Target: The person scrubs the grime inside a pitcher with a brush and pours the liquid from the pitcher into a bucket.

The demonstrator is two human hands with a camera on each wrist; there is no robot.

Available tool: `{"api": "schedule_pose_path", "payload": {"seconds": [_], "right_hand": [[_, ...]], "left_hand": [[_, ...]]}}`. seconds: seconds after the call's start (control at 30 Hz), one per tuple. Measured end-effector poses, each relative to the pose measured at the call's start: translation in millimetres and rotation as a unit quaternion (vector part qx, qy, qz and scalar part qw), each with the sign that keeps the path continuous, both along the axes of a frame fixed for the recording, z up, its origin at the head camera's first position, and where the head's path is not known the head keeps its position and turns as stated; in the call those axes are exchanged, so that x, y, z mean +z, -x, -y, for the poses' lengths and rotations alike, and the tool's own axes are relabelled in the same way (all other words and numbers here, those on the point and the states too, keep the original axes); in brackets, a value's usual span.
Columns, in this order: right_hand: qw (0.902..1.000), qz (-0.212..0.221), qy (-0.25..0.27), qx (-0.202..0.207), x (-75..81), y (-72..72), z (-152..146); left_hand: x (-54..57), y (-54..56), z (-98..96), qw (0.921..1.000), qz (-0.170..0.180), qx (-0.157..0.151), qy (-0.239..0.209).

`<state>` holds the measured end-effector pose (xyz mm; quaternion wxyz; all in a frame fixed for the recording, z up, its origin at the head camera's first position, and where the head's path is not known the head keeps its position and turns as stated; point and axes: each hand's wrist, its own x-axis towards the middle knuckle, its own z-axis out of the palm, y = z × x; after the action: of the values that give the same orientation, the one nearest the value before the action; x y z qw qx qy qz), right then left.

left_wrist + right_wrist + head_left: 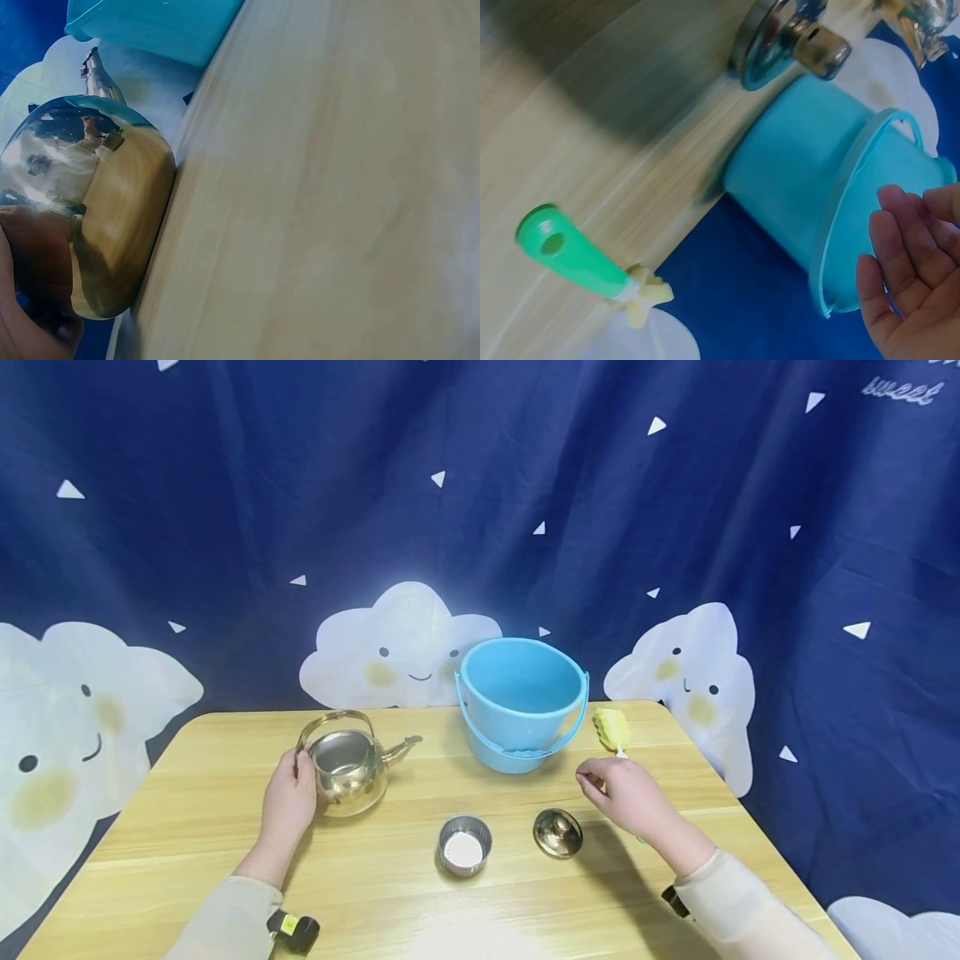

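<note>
My left hand (290,797) grips the side of the handle of a shiny gold kettle (352,793) at the left of the table. The kettle stands lidless, its spout pointing right; its rounded body (124,217) fills the left of the left wrist view. Nothing is held in my right hand (633,797), whose fingers (904,262) are loosely bent above the table. Below and left of it lies the kettle lid (558,833), knob up. Partly behind that hand is a yellow sponge brush (612,729); its green handle (574,251) shows in the right wrist view.
A light blue bucket (517,727) stands at the back middle, its handle hanging down in front. A small round metal cup (465,846) sits on the wooden table (390,893) left of the lid. Behind the table hangs a dark blue curtain (375,510) with clouds.
</note>
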<state>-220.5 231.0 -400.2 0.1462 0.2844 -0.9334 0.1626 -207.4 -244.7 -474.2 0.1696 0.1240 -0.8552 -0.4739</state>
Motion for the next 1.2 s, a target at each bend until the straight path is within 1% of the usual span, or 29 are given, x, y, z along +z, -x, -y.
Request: {"api": "schedule_pose_path", "payload": {"seconds": [0.13, 0.43, 0.77, 1.2], "right_hand": [[0.9999, -0.002, -0.001, -0.015, -2.2, 3.2, -7.9], [0.9989, 0.010, -0.007, -0.045, -10.0, 16.3, -25.6], [0.9975, 0.019, -0.017, -0.065, -15.7, 24.9, -41.0], [0.9946, 0.046, -0.028, -0.088, -25.5, 36.9, -59.8]], "left_hand": [[0.2, -0.1, -0.3, 1.0000, 0.001, -0.001, -0.003], [-0.5, 0.1, 0.7, 1.0000, -0.001, -0.001, -0.001], [-2.3, 1.1, 0.8, 1.0000, -0.008, 0.000, 0.003], [-2.7, 1.6, 1.1, 1.0000, -0.005, -0.001, 0.001]]}}
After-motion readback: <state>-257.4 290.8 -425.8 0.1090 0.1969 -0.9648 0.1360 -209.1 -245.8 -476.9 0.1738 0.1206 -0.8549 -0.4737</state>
